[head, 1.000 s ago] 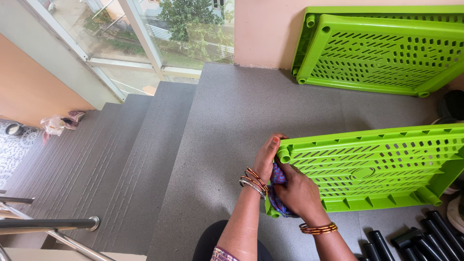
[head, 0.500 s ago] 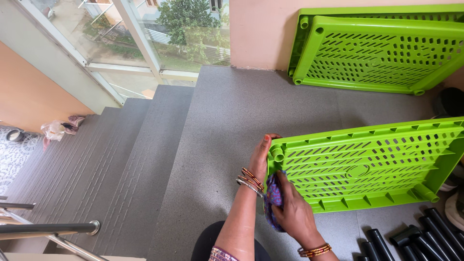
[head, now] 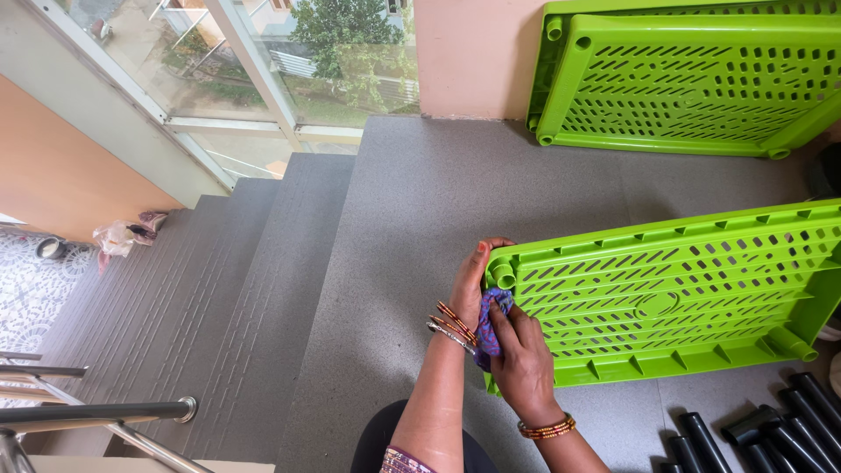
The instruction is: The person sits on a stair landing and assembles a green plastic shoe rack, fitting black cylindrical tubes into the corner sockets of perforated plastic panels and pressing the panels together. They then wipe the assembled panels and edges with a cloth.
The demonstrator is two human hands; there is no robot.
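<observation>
Grey landing, hands w/ cloth, green shelf

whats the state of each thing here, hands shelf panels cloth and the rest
left hand: gripping the near panel's corner
right hand: pressing the cloth to the panel
purple cloth: bunched against the panel's edge
near green panel: tilted up on the landing
far green panels: leaning at the wall
black tubes: lying loose on the floor

Quantities: two green shelf panels, one near and one far; one purple cloth; two hands, left and right.
</observation>
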